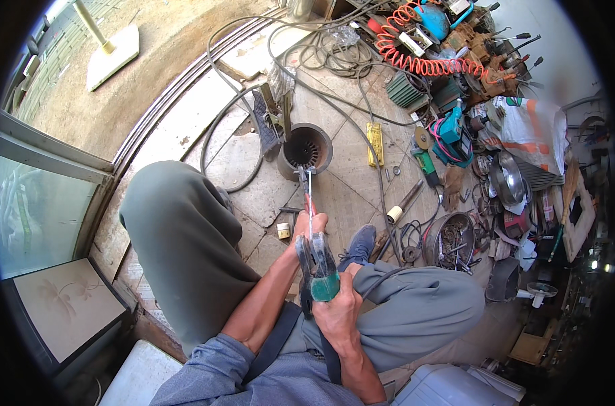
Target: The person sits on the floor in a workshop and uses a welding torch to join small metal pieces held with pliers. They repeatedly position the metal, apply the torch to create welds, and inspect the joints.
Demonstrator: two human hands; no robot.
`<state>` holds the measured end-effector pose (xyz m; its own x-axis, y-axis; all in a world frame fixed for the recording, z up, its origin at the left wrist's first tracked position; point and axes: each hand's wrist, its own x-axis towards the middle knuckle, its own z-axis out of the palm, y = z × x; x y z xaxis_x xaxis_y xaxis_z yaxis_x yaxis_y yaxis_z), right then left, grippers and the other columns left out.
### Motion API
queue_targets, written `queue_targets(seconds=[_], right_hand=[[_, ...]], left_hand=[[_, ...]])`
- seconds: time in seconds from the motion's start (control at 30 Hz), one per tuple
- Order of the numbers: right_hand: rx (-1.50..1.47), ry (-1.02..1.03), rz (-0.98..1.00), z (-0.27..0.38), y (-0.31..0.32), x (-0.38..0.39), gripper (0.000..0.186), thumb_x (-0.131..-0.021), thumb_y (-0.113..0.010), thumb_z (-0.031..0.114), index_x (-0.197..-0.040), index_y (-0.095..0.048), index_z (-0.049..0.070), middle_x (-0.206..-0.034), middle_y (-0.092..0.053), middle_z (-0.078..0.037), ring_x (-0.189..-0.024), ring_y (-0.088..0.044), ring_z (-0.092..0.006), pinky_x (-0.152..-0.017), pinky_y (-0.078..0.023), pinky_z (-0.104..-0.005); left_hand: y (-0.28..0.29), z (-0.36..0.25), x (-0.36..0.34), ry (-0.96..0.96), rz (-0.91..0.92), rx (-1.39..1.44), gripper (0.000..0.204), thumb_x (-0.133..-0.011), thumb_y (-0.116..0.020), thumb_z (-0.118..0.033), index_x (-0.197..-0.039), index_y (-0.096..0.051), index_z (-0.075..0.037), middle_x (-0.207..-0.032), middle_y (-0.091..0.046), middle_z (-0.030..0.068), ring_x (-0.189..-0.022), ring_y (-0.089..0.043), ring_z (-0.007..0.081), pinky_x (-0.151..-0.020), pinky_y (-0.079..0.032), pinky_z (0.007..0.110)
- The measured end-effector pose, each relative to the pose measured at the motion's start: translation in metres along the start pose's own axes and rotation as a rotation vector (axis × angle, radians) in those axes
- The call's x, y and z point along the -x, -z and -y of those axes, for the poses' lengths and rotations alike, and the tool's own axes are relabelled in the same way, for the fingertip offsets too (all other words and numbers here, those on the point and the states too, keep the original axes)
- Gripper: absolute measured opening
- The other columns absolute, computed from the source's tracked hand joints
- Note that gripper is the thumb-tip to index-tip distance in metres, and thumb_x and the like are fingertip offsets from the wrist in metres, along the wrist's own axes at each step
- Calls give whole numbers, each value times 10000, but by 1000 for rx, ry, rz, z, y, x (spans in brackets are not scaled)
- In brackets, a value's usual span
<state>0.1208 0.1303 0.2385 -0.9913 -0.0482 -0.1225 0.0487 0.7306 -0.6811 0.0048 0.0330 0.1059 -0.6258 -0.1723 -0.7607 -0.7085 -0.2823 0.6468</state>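
Note:
A grey metal cylinder (326,154), open at the top and slotted inside like a motor stator, stands on the tiles between my feet. My left hand (310,224) is closed round red-handled pliers (304,180), whose jaws reach the cylinder's near rim. Whether they grip a part there I cannot tell. My right hand (338,314) grips a green and black electrode holder (325,287) with its black jaws pointing away from me. A thin straight welding rod (311,196) runs from those jaws, over my left hand, to the same rim.
A small jar (284,231) sits left of my hands. To the right lie a yellow box (375,145), an angle grinder (426,161), a hammer (403,203) and a metal bowl of scraps (449,240). Cables (348,111) loop across the floor beside an orange coiled hose (442,68).

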Motion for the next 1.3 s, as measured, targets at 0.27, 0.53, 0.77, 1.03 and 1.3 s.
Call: queue_targets(seconds=[0.27,0.53,0.77,1.03,1.3], right_hand=[[13,-10,-12,-1,-1,0,269,-804,-740,83,-988,-561,2,-795,-665,-242,-747,-665,-462,-659,-524,-510],[106,35,-8,-1,-2,1,257,-805,-741,104,-973,-571,11,-777,-670,-244,-744,-671,-459,-654,-524,-515],[39,-56,-23,6,6,-5,248,-812,-735,123,-963,-568,19,-769,-660,-244,-719,-654,-472,-645,-513,-532],[61,-86,-6,4,4,-3,258,-806,-727,105,-975,-556,10,-789,-668,-252,-742,-656,-477,-657,-515,-529],[104,13,-2,0,-2,2,252,-806,-736,90,-977,-567,12,-806,-673,-245,-754,-675,-450,-660,-528,-504]], left_hand=[[-1,9,-7,-20,8,31,208,-768,-573,-204,-679,-528,-22,-633,-551,66,-565,-528,187,-539,-423,378],[-3,7,-6,47,36,107,226,-771,-572,-195,-653,-520,-9,-559,-517,65,-504,-502,172,-489,-412,395],[-3,24,-19,-74,11,79,253,-759,-571,-206,-619,-502,-7,-580,-514,58,-522,-497,173,-505,-390,400],[-3,25,-18,-58,55,158,213,-769,-586,-192,-677,-507,-18,-616,-522,52,-576,-557,196,-536,-429,397],[-1,28,-24,-36,46,6,203,-773,-576,-190,-687,-522,-14,-623,-548,69,-561,-561,190,-521,-430,387]])
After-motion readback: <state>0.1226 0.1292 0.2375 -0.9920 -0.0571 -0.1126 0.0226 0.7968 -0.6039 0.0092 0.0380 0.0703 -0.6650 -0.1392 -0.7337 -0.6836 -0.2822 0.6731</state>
